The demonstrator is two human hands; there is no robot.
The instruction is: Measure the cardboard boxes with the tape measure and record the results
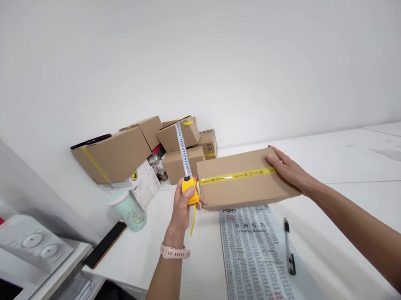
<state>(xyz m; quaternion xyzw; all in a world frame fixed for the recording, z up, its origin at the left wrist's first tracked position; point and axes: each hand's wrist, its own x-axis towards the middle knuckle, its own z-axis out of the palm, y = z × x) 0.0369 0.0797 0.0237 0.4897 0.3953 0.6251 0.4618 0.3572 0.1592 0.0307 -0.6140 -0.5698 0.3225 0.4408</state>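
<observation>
My left hand (181, 205) is closed around a yellow tape measure (190, 191), thumb across its case. Its white blade (183, 151) sticks out upward and away, and a yellow strap hangs below. Just right of the case, a brown cardboard box (239, 188) with a strip of yellow printed tape is held up over the table. My right hand (289, 171) grips the box at its far right end, thumb on the near face. Fingertips of my left hand reach the box's lower left corner; whether they bear its weight I cannot tell.
Several cardboard boxes (118, 154) are piled against the wall. A mint tumbler (131, 213) and a dark flat object (105, 245) stand left on the white table (204, 245). A printed report sheet (251, 257) and a pen (288, 246) lie below the held box.
</observation>
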